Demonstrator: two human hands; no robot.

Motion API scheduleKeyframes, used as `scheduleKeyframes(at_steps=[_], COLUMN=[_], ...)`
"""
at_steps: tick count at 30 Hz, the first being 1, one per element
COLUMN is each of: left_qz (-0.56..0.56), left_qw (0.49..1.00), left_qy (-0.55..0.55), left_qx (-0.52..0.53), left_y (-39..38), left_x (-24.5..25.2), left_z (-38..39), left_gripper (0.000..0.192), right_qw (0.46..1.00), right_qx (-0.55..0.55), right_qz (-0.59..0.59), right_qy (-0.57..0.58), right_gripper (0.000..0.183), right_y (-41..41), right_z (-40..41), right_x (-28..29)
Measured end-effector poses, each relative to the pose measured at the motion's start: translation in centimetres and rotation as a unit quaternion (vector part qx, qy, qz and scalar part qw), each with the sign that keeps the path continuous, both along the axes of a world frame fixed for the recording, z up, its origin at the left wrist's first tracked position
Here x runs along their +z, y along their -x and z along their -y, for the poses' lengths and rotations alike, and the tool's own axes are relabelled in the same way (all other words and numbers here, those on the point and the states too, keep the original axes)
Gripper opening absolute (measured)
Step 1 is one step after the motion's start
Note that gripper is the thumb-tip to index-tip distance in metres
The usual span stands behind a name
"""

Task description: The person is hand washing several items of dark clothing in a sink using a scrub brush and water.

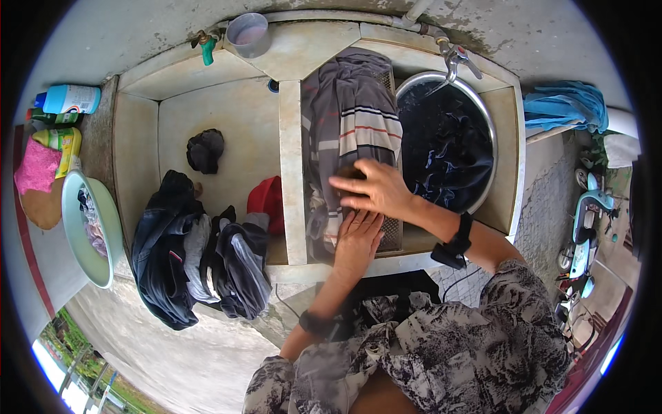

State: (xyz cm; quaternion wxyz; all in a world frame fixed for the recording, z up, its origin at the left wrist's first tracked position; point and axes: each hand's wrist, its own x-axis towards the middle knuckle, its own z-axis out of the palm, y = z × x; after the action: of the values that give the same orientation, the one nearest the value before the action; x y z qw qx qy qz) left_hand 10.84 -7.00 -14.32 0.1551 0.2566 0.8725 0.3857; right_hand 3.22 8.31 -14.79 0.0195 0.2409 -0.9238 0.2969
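Observation:
A grey garment (pixel 364 93) with cream, navy and red stripes is draped lengthwise over a perforated washboard (pixel 394 235) in the narrow sink bay. My left hand (pixel 359 235) lies flat on its near end, fingers extended. Just beyond it my right hand (pixel 380 189) is curled over a dark brown object (pixel 352 175), largely covered and blurred; it may be a scrubbing brush. To the right, a metal basin (pixel 494 150) holds dark cloth (pixel 455 155) under water. A thin stream runs into it from the chrome tap (pixel 455 62).
The left sink bay (pixel 238 119) holds a dark wadded cloth (pixel 205 151) and a red cloth (pixel 266 202). Dark clothes (pixel 170 253) hang over its front edge. A green basin (pixel 106 227), bottles (pixel 70 98) and a grey cup (pixel 248 36) stand around the sink.

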Motion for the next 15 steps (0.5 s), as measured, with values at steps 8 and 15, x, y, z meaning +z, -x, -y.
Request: scheduleKeyframes(at_steps=[8,15], left_qz=[0.009,-0.231], left_qw=[0.999,0.965], left_qy=[-0.031,-0.02], left_qx=[-0.01,0.125], left_y=[3.3,21.2], left_x=[1.1,7.1], left_z=[-1.0,2.1], left_gripper=[0.026,0.025], right_qw=[0.961,0.916], right_qx=[-0.263,-0.364], right_qz=[0.091,0.055], right_qy=[0.0,0.158], right_gripper=[0.045,0.042], right_y=[17.7,7.2], right_z=[-3.2,-5.8], right_x=[-2.6,0.1])
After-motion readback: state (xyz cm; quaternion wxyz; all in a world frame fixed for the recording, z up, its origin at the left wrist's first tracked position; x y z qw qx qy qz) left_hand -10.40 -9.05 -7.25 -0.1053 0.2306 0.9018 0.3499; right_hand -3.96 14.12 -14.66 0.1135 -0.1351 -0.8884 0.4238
